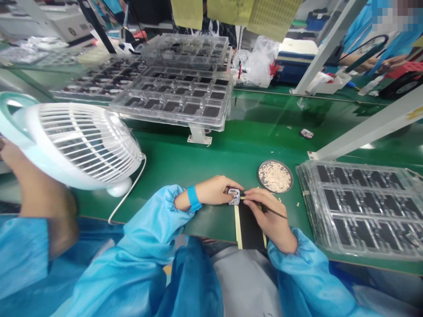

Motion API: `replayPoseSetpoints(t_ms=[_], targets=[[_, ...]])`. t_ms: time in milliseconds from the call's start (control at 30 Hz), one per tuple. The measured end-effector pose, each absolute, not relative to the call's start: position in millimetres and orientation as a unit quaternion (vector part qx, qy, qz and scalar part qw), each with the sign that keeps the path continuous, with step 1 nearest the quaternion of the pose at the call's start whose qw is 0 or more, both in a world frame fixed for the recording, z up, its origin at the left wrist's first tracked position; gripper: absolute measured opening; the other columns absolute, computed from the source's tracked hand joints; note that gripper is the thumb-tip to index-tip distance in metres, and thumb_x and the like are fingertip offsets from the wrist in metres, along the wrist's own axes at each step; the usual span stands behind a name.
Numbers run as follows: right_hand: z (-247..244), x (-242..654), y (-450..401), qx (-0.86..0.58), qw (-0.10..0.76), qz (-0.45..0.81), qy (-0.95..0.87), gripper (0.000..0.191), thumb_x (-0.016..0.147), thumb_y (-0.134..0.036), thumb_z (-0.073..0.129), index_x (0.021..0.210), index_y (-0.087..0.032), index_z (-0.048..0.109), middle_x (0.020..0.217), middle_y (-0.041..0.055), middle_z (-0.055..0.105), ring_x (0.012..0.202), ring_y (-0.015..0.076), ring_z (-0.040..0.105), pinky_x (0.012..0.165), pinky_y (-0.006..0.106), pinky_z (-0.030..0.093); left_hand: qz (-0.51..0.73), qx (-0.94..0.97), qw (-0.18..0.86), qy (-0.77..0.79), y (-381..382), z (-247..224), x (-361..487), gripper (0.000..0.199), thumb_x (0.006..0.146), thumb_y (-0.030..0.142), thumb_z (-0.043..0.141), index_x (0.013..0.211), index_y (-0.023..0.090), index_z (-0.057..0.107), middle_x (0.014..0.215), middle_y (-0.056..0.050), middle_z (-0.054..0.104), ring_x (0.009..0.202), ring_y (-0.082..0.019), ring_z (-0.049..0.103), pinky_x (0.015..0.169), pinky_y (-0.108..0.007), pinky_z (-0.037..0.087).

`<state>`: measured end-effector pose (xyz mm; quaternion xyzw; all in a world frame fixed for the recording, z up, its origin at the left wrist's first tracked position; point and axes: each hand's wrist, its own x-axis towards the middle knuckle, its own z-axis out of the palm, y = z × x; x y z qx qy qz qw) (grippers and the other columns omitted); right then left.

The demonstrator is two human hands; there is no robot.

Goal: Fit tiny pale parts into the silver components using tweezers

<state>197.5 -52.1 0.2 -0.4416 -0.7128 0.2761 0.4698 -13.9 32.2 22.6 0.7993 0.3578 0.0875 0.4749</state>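
Note:
My left hand [214,190], with a blue band around its wrist, grips a small square white-rimmed housing [234,197] at the bench edge. The housing's inner parts are too small to make out. From the other side, my right hand [269,215] pinches dark, thin tweezers [278,214], whose tips reach towards the housing's right side. Whether the tips hold a piece cannot be seen. Under my hands lies a black mat [251,229] edged with pale yellow tape. Just beyond my right hand stands a round dish [258,179] filled with tiny pale pieces.
A white fan [89,145] stands at left, its cord on the green bench [165,158]. Stacked clear trays [306,207] lie at right; more trays [172,115] sit on the raised shelf. Another small housing [307,133] lies farther back. A co-worker's arm [33,185] is at left.

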Motion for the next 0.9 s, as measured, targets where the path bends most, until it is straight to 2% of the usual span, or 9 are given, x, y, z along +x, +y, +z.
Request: replayPoseSetpoints(t_ms=[167,233,300,400,533,633,700,767,900], targets=[[6.4,211.8,-63.3,-0.45,0.469,0.301,-0.698,0.012,0.097,-0.024,0.06,0.102,-0.025,0.071,0.102,0.0062,0.072,0.099,0.0234,0.067,0.09,0.04,0.053,0.106,0.775,0.499,0.372,31.3,14.1,-10.5,0.047,0.076,0.014,0.064,0.122,0.02,0.071,0.088,-0.003,0.074,0.071,-0.016,0.065,0.064,-0.023,0.048],[12.2,224.1,-75.3,-0.435,0.469,0.341,-0.689,0.025,0.103,-0.031,0.048,0.095,-0.023,0.07,0.097,0.0073,0.072,0.094,0.023,0.068,0.086,0.04,0.053,0.141,0.753,0.517,0.381,30.7,10.7,-7.9,0.049,0.077,0.015,0.063,0.126,0.018,0.066,0.09,-0.003,0.073,0.071,-0.016,0.065,0.065,-0.023,0.049],[20.5,239.0,-91.9,-0.426,0.475,0.384,-0.667,0.041,0.106,-0.037,0.037,0.086,-0.021,0.068,0.089,0.0071,0.071,0.087,0.0224,0.068,0.081,0.038,0.054,0.188,0.719,0.543,0.391,30.3,9.4,-4.8,0.049,0.078,0.017,0.064,0.127,0.016,0.062,0.097,-0.005,0.071,0.076,-0.016,0.066,0.069,-0.025,0.052],[35.8,263.6,-116.5,-0.475,0.481,0.401,-0.618,0.041,0.106,-0.04,0.035,0.087,-0.022,0.066,0.067,0.0024,0.065,0.067,0.019,0.066,0.064,0.032,0.053,0.233,0.655,0.588,0.413,31.6,12.5,-0.6,0.038,0.08,0.028,0.068,0.114,0.014,0.063,0.098,-0.008,0.07,0.081,-0.018,0.068,0.071,-0.028,0.055],[54.3,310.1,-127.6,-0.629,0.435,0.257,-0.591,0.032,0.097,-0.045,0.055,0.082,-0.02,0.069,0.06,-0.0005,0.061,0.051,0.0151,0.055,0.048,0.026,0.042,0.25,0.614,0.589,0.461,37.0,20.9,3.9,0.039,0.079,0.043,0.073,0.103,0.014,0.064,0.082,-0.005,0.069,0.066,-0.016,0.063,0.058,-0.025,0.051],[59.6,367.0,-126.5,-0.724,0.386,0.113,-0.56,0.03,0.09,-0.049,0.064,0.089,-0.021,0.071,0.058,-0.002,0.059,0.051,0.0158,0.053,0.051,0.027,0.042,0.26,0.608,0.575,0.482,38.9,25.2,7.4,0.044,0.076,0.05,0.076,0.099,0.014,0.065,0.078,-0.004,0.068,0.06,-0.014,0.059,0.054,-0.023,0.046],[58.2,411.2,-130.8,-0.78,0.358,0.003,-0.513,0.03,0.088,-0.05,0.066,0.092,-0.021,0.073,0.065,0.0004,0.065,0.057,0.0175,0.058,0.056,0.029,0.043,0.253,0.609,0.57,0.49,37.3,27.2,10.0,0.046,0.075,0.053,0.077,0.097,0.014,0.066,0.077,-0.003,0.068,0.059,-0.014,0.058,0.053,-0.022,0.044],[53.9,451.4,-140.5,-0.829,0.321,-0.066,-0.454,0.032,0.087,-0.05,0.066,0.085,-0.019,0.073,0.063,0.0036,0.066,0.055,0.0175,0.057,0.054,0.03,0.038,0.234,0.619,0.564,0.494,33.3,29.5,12.9,0.05,0.074,0.057,0.077,0.097,0.014,0.067,0.07,-0.002,0.067,0.056,-0.015,0.057,0.051,-0.022,0.04],[41.4,497.1,-154.2,-0.849,0.344,-0.094,-0.39,0.03,0.079,-0.045,0.073,0.066,-0.018,0.071,0.056,0.0048,0.065,0.05,0.0151,0.056,0.054,0.031,0.033,0.227,0.625,0.549,0.506,20.8,34.7,21.1,0.055,0.069,0.064,0.076,0.094,0.015,0.069,0.053,0.001,0.058,0.049,-0.015,0.049,0.047,-0.022,0.032]])
